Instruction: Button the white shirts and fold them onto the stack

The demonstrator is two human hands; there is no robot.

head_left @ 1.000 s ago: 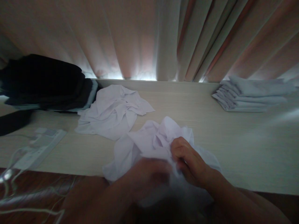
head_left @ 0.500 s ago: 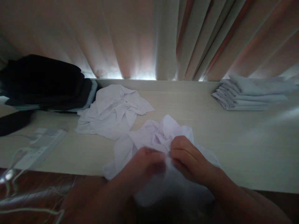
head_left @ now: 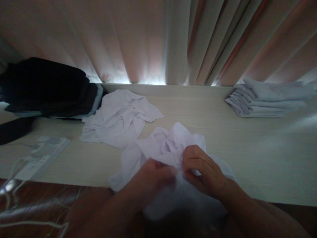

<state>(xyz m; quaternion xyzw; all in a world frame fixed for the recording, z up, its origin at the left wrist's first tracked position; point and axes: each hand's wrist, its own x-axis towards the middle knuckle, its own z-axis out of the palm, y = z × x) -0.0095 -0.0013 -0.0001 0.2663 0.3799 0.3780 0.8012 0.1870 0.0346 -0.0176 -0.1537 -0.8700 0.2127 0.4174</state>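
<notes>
A crumpled white cloth garment (head_left: pixel 178 134) is pinched by the nearly closed, curled fingers of the left hand (head_left: pixel 157 173) and right hand (head_left: pixel 203 167), at the front of the pale wood-grain table (head_left: pixel 247 148). Since 0.5 s ago, the right hand has been shifted slightly outward; the cloth's spread is barely altered, so fine handling is suggested. Its near end is lost in shadow; the pinched spot is blurred.
</notes>
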